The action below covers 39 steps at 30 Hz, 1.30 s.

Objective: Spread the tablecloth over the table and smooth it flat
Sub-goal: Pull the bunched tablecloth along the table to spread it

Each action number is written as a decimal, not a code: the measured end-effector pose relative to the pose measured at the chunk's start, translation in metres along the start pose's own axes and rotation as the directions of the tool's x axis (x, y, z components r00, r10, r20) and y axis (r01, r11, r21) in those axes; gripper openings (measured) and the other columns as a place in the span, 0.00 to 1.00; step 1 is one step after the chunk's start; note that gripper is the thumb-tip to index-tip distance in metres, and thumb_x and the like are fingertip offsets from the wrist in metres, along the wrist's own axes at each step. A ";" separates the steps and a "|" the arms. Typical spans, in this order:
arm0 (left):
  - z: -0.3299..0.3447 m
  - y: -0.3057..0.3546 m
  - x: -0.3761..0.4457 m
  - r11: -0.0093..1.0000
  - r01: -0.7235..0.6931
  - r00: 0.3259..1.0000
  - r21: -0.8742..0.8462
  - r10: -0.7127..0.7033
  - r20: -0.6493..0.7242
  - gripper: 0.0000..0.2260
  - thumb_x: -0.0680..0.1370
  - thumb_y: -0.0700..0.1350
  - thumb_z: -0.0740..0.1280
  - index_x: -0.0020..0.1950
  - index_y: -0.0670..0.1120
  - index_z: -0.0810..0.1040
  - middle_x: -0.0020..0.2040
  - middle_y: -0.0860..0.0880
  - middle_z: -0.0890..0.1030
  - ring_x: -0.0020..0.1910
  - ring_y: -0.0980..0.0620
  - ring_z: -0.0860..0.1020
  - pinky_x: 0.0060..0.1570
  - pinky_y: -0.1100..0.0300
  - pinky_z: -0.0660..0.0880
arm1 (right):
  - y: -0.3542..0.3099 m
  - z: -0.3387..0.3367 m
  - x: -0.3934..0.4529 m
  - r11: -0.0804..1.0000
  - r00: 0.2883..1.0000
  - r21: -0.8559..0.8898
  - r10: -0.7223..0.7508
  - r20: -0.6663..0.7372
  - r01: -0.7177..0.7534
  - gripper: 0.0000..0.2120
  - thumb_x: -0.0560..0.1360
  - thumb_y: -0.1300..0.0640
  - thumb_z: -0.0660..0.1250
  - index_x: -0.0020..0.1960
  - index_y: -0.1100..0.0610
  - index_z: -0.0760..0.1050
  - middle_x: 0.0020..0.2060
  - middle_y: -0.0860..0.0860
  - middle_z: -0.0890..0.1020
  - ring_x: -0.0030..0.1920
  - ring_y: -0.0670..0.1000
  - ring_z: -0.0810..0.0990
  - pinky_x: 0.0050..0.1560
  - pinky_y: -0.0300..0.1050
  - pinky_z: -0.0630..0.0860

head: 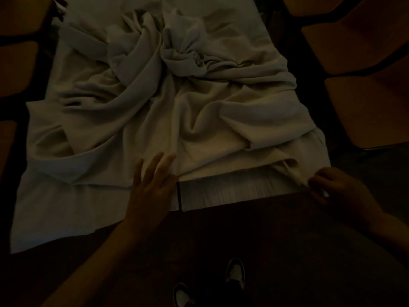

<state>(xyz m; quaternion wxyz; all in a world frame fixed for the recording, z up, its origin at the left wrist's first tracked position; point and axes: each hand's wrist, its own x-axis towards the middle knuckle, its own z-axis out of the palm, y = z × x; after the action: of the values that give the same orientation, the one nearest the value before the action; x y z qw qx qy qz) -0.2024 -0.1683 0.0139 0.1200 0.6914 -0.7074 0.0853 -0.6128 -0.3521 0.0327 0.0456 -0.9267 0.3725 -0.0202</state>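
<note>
A pale tablecloth (pixel 137 103) lies crumpled over the table in dim light, bunched in thick folds toward the far middle. A bare strip of the light table top (pixel 232 189) shows along the near edge on the right. My left hand (pixel 150 191) lies flat with straight, spread fingers on the cloth's near edge by the table's middle. Over at the near right corner, my right hand (pixel 338 189) pinches a corner of the cloth between curled fingers. On the near left the cloth hangs over the table edge.
Brown chair seats (pixel 365 49) stand close along the right side, and more chairs (pixel 17 63) line the left. A dark floor lies in front of the table, with my two shoes (pixel 234 271) below.
</note>
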 end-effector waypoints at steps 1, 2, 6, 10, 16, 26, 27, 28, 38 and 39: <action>-0.004 -0.002 -0.007 1.000 0.001 1.000 -0.019 -0.001 0.013 0.09 0.77 0.40 0.67 0.56 0.42 0.81 0.74 0.40 0.70 0.74 0.37 0.66 0.68 0.33 0.62 | 0.005 -0.002 -0.010 0.999 0.999 -0.015 0.033 0.019 -0.033 0.13 0.63 0.63 0.80 0.43 0.58 0.78 0.42 0.55 0.78 0.36 0.55 0.77 0.26 0.47 0.74; -0.008 -0.004 -0.014 0.999 0.012 1.000 -0.032 -0.011 0.028 0.12 0.77 0.40 0.65 0.59 0.40 0.80 0.72 0.39 0.72 0.72 0.36 0.68 0.68 0.35 0.64 | 0.010 -0.003 -0.018 0.997 0.996 -0.032 0.077 0.035 -0.076 0.14 0.62 0.63 0.80 0.44 0.58 0.79 0.42 0.55 0.79 0.37 0.56 0.78 0.27 0.47 0.74; -0.025 -0.016 -0.038 0.989 0.111 0.991 -0.099 -0.103 0.087 0.19 0.79 0.44 0.58 0.63 0.34 0.76 0.63 0.35 0.75 0.60 0.33 0.75 0.62 0.43 0.71 | 0.024 -0.003 -0.032 0.962 0.961 -0.117 0.257 0.100 -0.245 0.17 0.62 0.65 0.81 0.47 0.57 0.79 0.41 0.57 0.80 0.40 0.60 0.78 0.31 0.52 0.77; -0.030 -0.010 -0.051 0.986 0.078 0.991 -0.145 -0.061 0.117 0.20 0.79 0.46 0.61 0.66 0.36 0.75 0.68 0.36 0.73 0.66 0.37 0.71 0.65 0.47 0.69 | -0.009 0.001 -0.010 0.965 0.970 -0.138 0.234 0.073 -0.222 0.31 0.62 0.59 0.80 0.62 0.62 0.74 0.54 0.64 0.78 0.52 0.67 0.77 0.44 0.63 0.78; -0.013 -0.006 -0.068 0.944 0.279 0.958 -0.174 -0.263 0.109 0.21 0.75 0.48 0.70 0.65 0.41 0.76 0.67 0.40 0.73 0.63 0.39 0.73 0.59 0.48 0.72 | -0.117 0.025 0.030 0.970 0.970 0.002 -0.242 0.012 0.242 0.26 0.70 0.44 0.68 0.64 0.57 0.74 0.61 0.59 0.77 0.58 0.62 0.76 0.55 0.58 0.75; 0.000 -0.005 -0.056 0.934 0.319 0.948 -0.160 -0.311 0.073 0.23 0.73 0.45 0.72 0.67 0.42 0.73 0.67 0.41 0.73 0.62 0.40 0.74 0.57 0.48 0.72 | -0.175 0.059 0.072 0.926 0.928 0.069 -0.367 -0.066 0.371 0.23 0.73 0.48 0.66 0.64 0.58 0.75 0.61 0.60 0.78 0.59 0.62 0.77 0.55 0.56 0.74; 0.001 -0.005 -0.053 0.940 0.304 0.953 -0.154 -0.299 0.059 0.24 0.73 0.45 0.72 0.68 0.41 0.73 0.67 0.40 0.73 0.63 0.40 0.73 0.59 0.48 0.71 | -0.179 0.063 0.076 0.920 0.922 0.066 -0.384 -0.053 0.387 0.24 0.74 0.48 0.65 0.67 0.58 0.74 0.64 0.60 0.77 0.63 0.62 0.76 0.59 0.57 0.73; 0.002 -0.005 -0.051 0.947 0.286 0.958 -0.146 -0.281 0.053 0.25 0.73 0.45 0.71 0.70 0.41 0.72 0.68 0.39 0.73 0.66 0.40 0.72 0.61 0.47 0.71 | -0.182 0.068 0.079 0.914 0.917 0.066 -0.397 -0.042 0.399 0.26 0.76 0.48 0.63 0.70 0.59 0.72 0.68 0.61 0.75 0.67 0.62 0.74 0.64 0.58 0.72; 0.012 -0.024 -0.055 0.964 0.255 0.939 -0.075 -0.228 0.258 0.24 0.78 0.48 0.57 0.73 0.41 0.72 0.71 0.40 0.74 0.66 0.38 0.76 0.61 0.40 0.75 | -0.179 0.095 0.093 0.839 0.831 0.018 -0.536 -0.149 0.544 0.17 0.80 0.57 0.59 0.62 0.64 0.78 0.70 0.62 0.74 0.70 0.64 0.72 0.66 0.64 0.73; 0.011 -0.022 -0.058 0.964 0.254 0.937 -0.078 -0.225 0.266 0.25 0.78 0.50 0.57 0.73 0.41 0.72 0.71 0.40 0.74 0.67 0.39 0.75 0.63 0.39 0.73 | -0.179 0.094 0.092 0.832 0.824 0.024 -0.544 -0.158 0.554 0.17 0.80 0.57 0.59 0.61 0.64 0.79 0.69 0.62 0.74 0.70 0.64 0.73 0.65 0.63 0.73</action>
<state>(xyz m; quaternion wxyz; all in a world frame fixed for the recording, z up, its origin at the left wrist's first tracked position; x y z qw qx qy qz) -0.1798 -0.1169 -0.0138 0.0759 0.7697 -0.6311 -0.0591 -0.4165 -0.2811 -0.0423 0.0423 -0.9885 0.0917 -0.1125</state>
